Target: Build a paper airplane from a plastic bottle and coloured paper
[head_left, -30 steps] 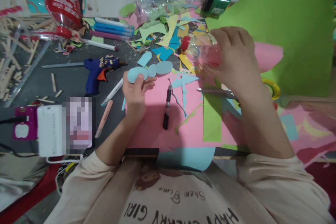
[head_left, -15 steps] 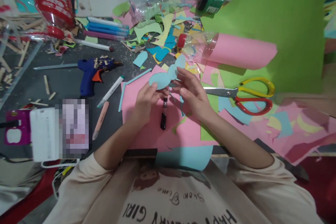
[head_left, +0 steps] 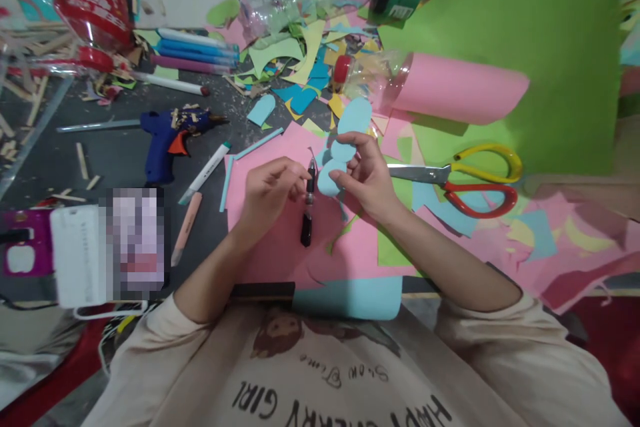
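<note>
Pale blue paper cutout point(head_left: 344, 152), three rounded lobes, up over the pink sheet point(head_left: 270, 250) and pinched in the right hand point(head_left: 370, 177), looking light and easily creased, best taken flat by a broad lobe rather than the narrow joins! Thumb and forefinger hide bits of its edge, and by the pen point(head_left: 306, 229) the left hand point(head_left: 273, 190) curls loosely, around anything or not, I can't tell.

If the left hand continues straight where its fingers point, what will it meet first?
Probably the black pen; depth is unclear, so the left hand may pass above it towards the blue paper cutout.
</note>
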A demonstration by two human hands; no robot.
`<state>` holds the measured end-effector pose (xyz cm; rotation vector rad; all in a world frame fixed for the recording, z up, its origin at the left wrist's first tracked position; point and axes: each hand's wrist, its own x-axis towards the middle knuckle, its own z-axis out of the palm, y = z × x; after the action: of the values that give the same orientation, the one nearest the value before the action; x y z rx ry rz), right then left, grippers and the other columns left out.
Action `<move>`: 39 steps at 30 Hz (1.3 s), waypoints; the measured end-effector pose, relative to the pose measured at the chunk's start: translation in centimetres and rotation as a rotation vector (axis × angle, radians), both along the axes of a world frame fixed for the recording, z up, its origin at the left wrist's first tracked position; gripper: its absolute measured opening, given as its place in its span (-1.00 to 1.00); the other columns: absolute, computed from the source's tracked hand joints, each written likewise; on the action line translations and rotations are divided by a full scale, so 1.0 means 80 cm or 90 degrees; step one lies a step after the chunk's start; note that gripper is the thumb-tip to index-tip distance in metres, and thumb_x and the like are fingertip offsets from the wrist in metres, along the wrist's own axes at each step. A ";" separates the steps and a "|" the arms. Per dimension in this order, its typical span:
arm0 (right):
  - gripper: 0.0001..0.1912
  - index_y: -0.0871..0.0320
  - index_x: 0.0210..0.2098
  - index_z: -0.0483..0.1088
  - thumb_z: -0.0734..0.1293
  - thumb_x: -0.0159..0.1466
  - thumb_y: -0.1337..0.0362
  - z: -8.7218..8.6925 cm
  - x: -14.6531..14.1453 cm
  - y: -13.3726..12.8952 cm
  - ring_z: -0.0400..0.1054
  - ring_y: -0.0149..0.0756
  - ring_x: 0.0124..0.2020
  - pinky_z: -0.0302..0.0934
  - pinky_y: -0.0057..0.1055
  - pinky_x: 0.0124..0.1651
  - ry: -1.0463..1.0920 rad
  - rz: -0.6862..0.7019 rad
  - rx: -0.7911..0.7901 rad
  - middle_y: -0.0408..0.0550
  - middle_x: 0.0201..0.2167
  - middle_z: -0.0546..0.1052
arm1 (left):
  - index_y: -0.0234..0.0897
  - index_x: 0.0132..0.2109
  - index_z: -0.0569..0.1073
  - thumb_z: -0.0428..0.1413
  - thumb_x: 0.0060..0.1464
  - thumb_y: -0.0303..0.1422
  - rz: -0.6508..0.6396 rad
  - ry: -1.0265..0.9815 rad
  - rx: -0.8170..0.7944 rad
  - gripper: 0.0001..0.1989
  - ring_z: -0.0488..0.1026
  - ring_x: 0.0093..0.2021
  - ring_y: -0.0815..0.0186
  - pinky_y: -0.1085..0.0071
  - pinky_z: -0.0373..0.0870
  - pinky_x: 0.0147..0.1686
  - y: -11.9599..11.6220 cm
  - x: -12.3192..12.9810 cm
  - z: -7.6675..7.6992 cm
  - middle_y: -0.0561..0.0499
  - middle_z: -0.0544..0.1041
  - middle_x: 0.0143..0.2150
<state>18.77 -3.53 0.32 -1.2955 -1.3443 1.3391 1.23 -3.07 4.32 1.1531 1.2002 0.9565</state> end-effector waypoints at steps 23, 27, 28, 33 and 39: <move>-0.31 -0.11 0.20 0.10 0.38 0.14 0.00 0.000 0.012 0.010 0.33 -0.28 -0.36 0.39 -0.24 -0.27 0.053 0.153 -0.038 -0.12 -0.20 0.37 | -0.11 -0.35 0.09 0.30 -0.24 -0.36 0.331 0.622 -0.074 -0.52 0.30 0.25 -0.33 -0.22 0.02 0.30 0.058 -0.133 0.026 -0.14 0.51 -0.05; -0.22 -0.12 0.30 0.10 0.40 0.14 0.05 -0.001 0.015 0.011 0.31 -0.28 -0.37 0.36 -0.27 -0.28 0.064 0.175 -0.067 -0.16 -0.28 0.33 | -0.14 -0.24 0.17 0.26 -0.23 -0.43 0.357 0.674 -0.068 -0.55 0.39 0.19 -0.22 -0.15 0.14 0.28 0.063 -0.131 0.026 -0.15 0.52 0.01; -0.20 -0.11 0.31 0.08 0.41 0.14 0.05 -0.002 0.015 0.011 0.30 -0.30 -0.37 0.35 -0.29 -0.30 0.078 0.173 -0.057 -0.16 -0.26 0.34 | -0.17 -0.20 0.20 0.24 -0.26 -0.48 0.375 0.699 -0.070 -0.53 0.41 0.16 -0.18 -0.14 0.18 0.27 0.065 -0.129 0.028 -0.17 0.52 0.01; -0.18 -0.16 0.32 0.04 0.43 0.16 0.06 -0.007 0.014 0.012 0.23 -0.43 -0.39 0.32 -0.36 -0.34 0.118 0.161 -0.006 -0.06 0.19 0.29 | -0.35 0.04 0.26 0.16 -0.26 -0.42 0.264 0.635 0.152 -0.39 0.46 0.07 0.11 0.06 0.32 0.24 0.058 -0.111 0.031 -0.12 0.47 0.04; -0.16 -0.26 0.36 -0.02 0.42 0.20 -0.02 -0.009 0.016 0.012 0.26 -0.43 -0.37 0.38 -0.29 -0.34 0.101 0.160 0.018 -0.11 0.43 0.06 | -0.24 0.04 0.24 0.28 -0.24 -0.15 0.093 0.619 0.242 -0.31 0.48 0.05 0.05 0.08 0.44 0.13 0.034 -0.074 0.014 -0.07 0.49 -0.04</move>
<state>20.04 -2.59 -0.43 -1.0024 -1.4425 1.5528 -4.71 -0.38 5.47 1.9731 1.9317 0.7433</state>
